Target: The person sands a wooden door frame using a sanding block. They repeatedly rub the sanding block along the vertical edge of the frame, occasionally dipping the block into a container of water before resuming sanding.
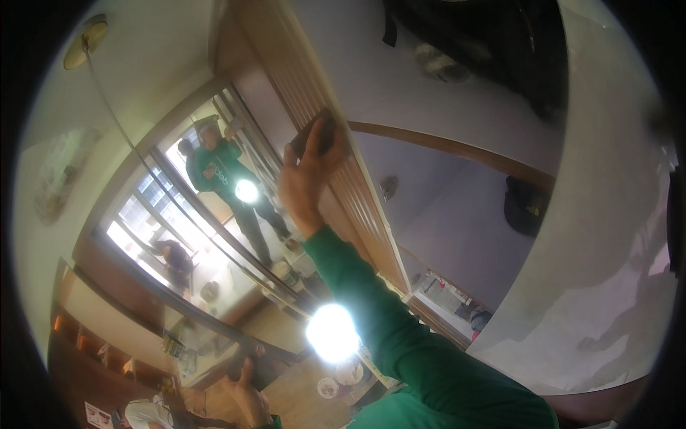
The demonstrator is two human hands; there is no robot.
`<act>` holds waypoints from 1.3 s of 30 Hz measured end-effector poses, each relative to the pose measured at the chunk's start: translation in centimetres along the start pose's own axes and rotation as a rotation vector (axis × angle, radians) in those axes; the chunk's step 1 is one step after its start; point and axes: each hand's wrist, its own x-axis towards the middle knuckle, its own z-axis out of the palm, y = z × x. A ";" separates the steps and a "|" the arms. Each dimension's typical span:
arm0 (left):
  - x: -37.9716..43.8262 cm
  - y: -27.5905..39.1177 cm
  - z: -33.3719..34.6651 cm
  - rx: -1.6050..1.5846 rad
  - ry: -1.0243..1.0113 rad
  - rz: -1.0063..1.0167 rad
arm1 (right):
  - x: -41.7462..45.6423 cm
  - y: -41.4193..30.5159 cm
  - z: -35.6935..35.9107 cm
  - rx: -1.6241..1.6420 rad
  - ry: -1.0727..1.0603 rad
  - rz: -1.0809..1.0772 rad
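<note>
My right hand [313, 171], in a green sleeve, reaches up to a wood trim with vertical grooves [356, 204]. Between its thumb and fingers is a dark brown block [310, 134], possibly a sanding block, pressed against or very close to the trim. Low in the view, my left hand [247, 389] is closed around a dark object [256, 367], whose kind is unclear. To the left of the trim, a large framed mirror [206, 236] reflects a person in a green top and other people by bright windows.
A lit globe lamp [332, 333] hangs near my right forearm on a cord from a brass ceiling plate [86, 42]. Right of the trim are a wooden rail [455, 147], a dark cap [525, 206] and a dark bag [498, 48]. Lit shelves [91, 343] and another person [147, 414] appear lower left.
</note>
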 end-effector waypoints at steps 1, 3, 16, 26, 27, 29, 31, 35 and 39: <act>0.0 -0.1 0.0 -0.001 0.003 -0.005 | 0.1 -0.1 -0.2 -0.012 -0.011 0.012; 0.0 -0.1 0.2 -0.010 0.013 -0.012 | 0.3 -0.4 -0.6 -0.039 -0.025 0.030; -0.1 -1.0 -0.1 -0.061 -0.007 -0.051 | -0.1 4.0 -12.6 0.156 -0.246 -0.621; -0.1 -2.2 -0.3 -0.056 -0.050 -0.043 | 3.8 5.7 -8.9 -0.010 -0.233 -0.767; 0.1 -2.3 -0.3 -0.044 -0.047 -0.046 | 3.9 5.8 -8.7 -0.006 -0.222 -0.773; 0.5 -2.4 -0.3 -0.022 -0.043 -0.052 | 4.4 6.1 -8.4 -0.001 -0.200 -0.785; 0.7 -2.6 0.1 -0.023 -0.028 -0.045 | 4.6 6.1 -8.1 0.004 -0.216 -0.756; 1.7 -4.1 -0.4 0.014 0.015 -0.029 | 5.3 6.5 -7.7 0.016 -0.222 -0.731; 2.0 -4.6 -0.1 -0.004 0.004 -0.060 | 5.3 6.8 -8.2 -0.050 -0.257 -0.699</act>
